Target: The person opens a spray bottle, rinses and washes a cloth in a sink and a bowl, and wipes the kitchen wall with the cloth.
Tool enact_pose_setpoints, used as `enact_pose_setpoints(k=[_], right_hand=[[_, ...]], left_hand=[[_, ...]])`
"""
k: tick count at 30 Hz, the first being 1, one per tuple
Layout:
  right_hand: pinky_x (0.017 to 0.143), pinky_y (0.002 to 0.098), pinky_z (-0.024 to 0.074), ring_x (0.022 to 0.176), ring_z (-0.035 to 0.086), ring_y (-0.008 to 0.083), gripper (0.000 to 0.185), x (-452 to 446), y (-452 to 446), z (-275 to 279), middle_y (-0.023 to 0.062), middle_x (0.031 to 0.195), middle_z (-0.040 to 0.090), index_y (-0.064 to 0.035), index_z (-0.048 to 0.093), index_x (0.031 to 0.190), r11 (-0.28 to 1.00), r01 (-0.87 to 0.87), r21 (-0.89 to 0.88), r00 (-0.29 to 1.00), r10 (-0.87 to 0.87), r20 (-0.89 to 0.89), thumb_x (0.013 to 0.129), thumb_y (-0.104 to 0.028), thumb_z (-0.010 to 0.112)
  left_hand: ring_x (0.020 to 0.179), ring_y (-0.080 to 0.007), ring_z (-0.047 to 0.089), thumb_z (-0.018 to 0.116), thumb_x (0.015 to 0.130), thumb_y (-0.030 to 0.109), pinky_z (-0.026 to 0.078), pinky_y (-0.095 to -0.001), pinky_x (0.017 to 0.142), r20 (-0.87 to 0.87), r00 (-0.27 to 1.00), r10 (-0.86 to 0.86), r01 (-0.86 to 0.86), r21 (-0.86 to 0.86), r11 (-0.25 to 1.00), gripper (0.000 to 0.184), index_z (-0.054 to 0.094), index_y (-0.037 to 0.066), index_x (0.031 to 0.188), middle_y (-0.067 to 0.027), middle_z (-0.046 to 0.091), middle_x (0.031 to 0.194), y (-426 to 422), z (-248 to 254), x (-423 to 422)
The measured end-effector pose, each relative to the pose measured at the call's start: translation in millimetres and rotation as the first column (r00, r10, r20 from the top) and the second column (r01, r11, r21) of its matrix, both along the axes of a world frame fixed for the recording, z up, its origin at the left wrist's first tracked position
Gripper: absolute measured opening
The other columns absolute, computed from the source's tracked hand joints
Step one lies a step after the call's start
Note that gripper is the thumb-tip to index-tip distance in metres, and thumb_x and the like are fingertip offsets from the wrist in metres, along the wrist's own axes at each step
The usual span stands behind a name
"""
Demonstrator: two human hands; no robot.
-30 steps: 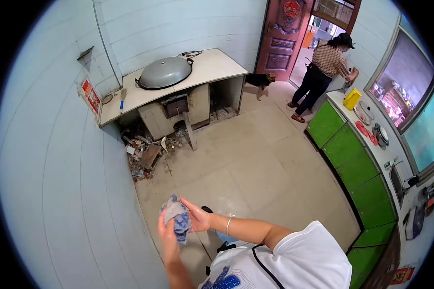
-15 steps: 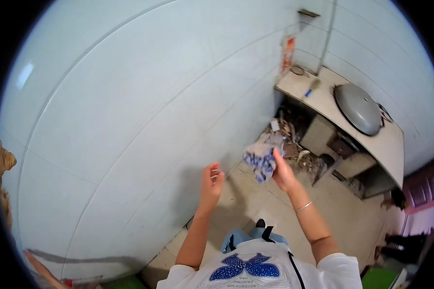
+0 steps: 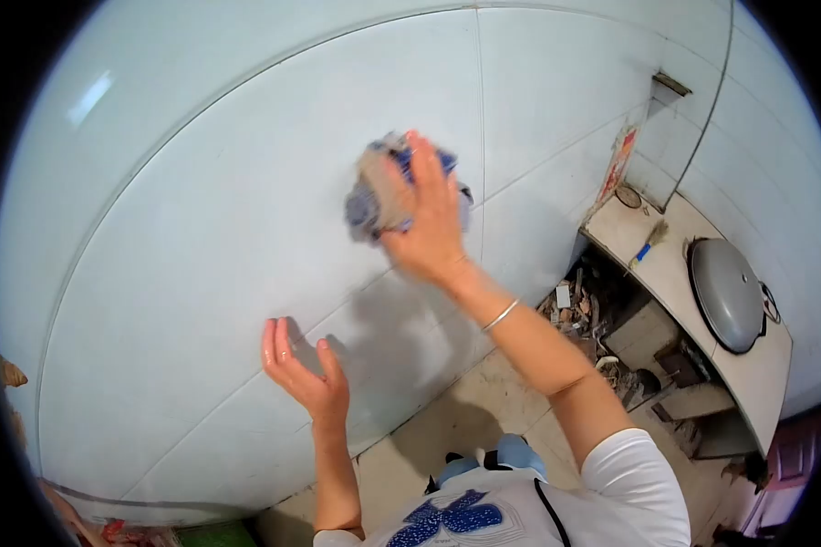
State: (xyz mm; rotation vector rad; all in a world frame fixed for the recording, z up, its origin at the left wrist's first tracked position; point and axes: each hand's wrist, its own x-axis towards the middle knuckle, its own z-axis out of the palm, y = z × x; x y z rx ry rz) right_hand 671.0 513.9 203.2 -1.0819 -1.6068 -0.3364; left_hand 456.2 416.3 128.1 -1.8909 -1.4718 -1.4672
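Observation:
A crumpled blue-and-beige patterned cloth [image 3: 374, 187] lies under my right hand [image 3: 426, 210], against the pale tiled wall [image 3: 246, 201]. The fingers of that hand press over the cloth, and the hand is slightly blurred. A bangle [image 3: 502, 315] circles the right wrist. Lower and to the left, my left hand [image 3: 306, 369] is held up near the wall, thumb and fingers apart, with nothing in it. I cannot tell whether it touches the tiles.
On the right stands a counter [image 3: 702, 310] bearing a large grey lidded pan [image 3: 728, 294] and a blue-handled brush [image 3: 648, 244]. Wood scraps and debris [image 3: 579, 305] fill the space beneath it. A small ledge [image 3: 672, 84] juts from the wall. Tiled floor [image 3: 429, 438] lies below me.
My right hand has carried the cloth from above the floor up and left onto the wall. My left hand has moved left, its fingers now spread. The view has shifted left.

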Motion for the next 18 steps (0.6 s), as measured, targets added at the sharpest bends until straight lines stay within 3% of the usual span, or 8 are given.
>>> enact_pose_setpoints(k=[1, 3, 5, 6, 9, 13, 14, 18], right_hand=[[0.113, 0.0480, 0.0264, 0.138, 0.031, 0.0426, 0.073, 25, 15, 9, 0.0239, 0.149, 0.034, 0.0004, 0.040, 0.141, 0.994, -0.099, 0.055, 0.994, 0.102, -0.047, 0.078, -0.020, 0.071], [0.111, 0.0460, 0.0297, 0.133, 0.038, 0.0426, 0.066, 92, 80, 10, 0.0257, 0.143, 0.041, 0.0017, 0.043, 0.139, 0.962, 0.162, 0.219, 0.965, -0.108, -0.239, 0.080, -0.016, 0.067], [0.097, 0.0444, 0.0416, 0.112, 0.055, 0.0385, 0.046, 171, 109, 42, 0.0234, 0.119, 0.060, 0.0014, 0.052, 0.128, 0.986, -0.033, 0.166, 0.808, 0.125, -0.576, 0.089, -0.021, 0.059], [0.091, 0.0484, 0.0439, 0.101, 0.059, 0.0398, 0.040, 225, 146, 41, 0.0218, 0.113, 0.063, 0.0012, 0.056, 0.122, 0.947, 0.231, 0.223, 0.866, -0.096, -0.490, 0.093, -0.026, 0.055], [0.091, 0.0476, 0.0449, 0.101, 0.061, 0.0404, 0.041, 322, 185, 60, 0.0237, 0.113, 0.064, 0.0030, 0.058, 0.119, 0.887, 0.448, -0.115, 0.619, -0.400, -0.676, 0.095, -0.030, 0.053], [0.096, 0.0437, 0.0433, 0.112, 0.058, 0.0378, 0.053, 251, 137, 70, 0.0254, 0.123, 0.060, 0.0090, 0.050, 0.126, 0.951, 0.283, 0.123, 0.703, -0.119, -0.701, 0.093, -0.031, 0.059], [0.103, 0.0429, 0.0385, 0.123, 0.051, 0.0366, 0.060, 231, 132, 56, 0.0247, 0.133, 0.053, 0.0074, 0.045, 0.135, 0.974, -0.017, 0.226, 0.787, 0.152, -0.597, 0.091, -0.029, 0.063], [0.111, 0.0452, 0.0281, 0.136, 0.044, 0.0294, 0.054, 110, 63, 5, 0.0159, 0.142, 0.050, -0.0045, 0.055, 0.134, 0.938, -0.127, 0.321, 0.987, 0.088, 0.132, 0.081, -0.014, 0.062]], left_hand=[[0.131, -0.0357, 0.035, 0.059, 0.087, 0.004, 0.031, -0.0461, 0.108, 0.001, 1.000, 0.016, -0.016, -0.001, 1.000, 0.051, 0.043, -0.004, 0.135, -0.0219, 0.038, 0.142, 4, 3, 1], [0.134, -0.0356, 0.032, 0.060, 0.088, 0.007, 0.028, -0.0465, 0.110, -0.027, 0.995, 0.101, -0.099, 0.057, 0.993, 0.053, 0.042, -0.003, 0.137, -0.0221, 0.034, 0.145, 11, 10, 0], [0.137, -0.0361, 0.029, 0.059, 0.090, 0.009, 0.026, -0.0471, 0.111, -0.044, 0.987, 0.154, -0.151, 0.058, 0.987, 0.054, 0.041, -0.003, 0.139, -0.0221, 0.030, 0.147, 17, 10, -1], [0.136, -0.0366, 0.030, 0.059, 0.090, 0.010, 0.028, -0.0474, 0.110, -0.065, 0.976, 0.208, -0.204, 0.060, 0.977, 0.054, 0.040, -0.004, 0.139, -0.0232, 0.030, 0.147, 17, 15, 1], [0.136, -0.0374, 0.030, 0.057, 0.092, 0.012, 0.029, -0.0484, 0.110, -0.074, 0.957, 0.282, -0.278, 0.055, 0.959, 0.054, 0.039, -0.005, 0.140, -0.0245, 0.030, 0.147, 23, 26, 14], [0.138, -0.0375, 0.029, 0.056, 0.093, 0.013, 0.026, -0.0490, 0.112, -0.080, 0.942, 0.327, -0.323, 0.061, 0.944, 0.055, 0.037, -0.005, 0.141, -0.0248, 0.028, 0.149, 9, 40, 38], [0.139, -0.0377, 0.028, 0.055, 0.093, 0.014, 0.025, -0.0491, 0.112, -0.072, 0.940, 0.334, -0.329, 0.071, 0.942, 0.055, 0.037, -0.005, 0.141, -0.0249, 0.028, 0.150, 9, 45, 45], [0.142, -0.0366, 0.024, 0.055, 0.095, 0.018, 0.020, -0.0492, 0.114, -0.070, 0.948, 0.311, -0.301, 0.120, 0.946, 0.057, 0.034, -0.003, 0.144, -0.0234, 0.027, 0.153, 14, 58, 71]])
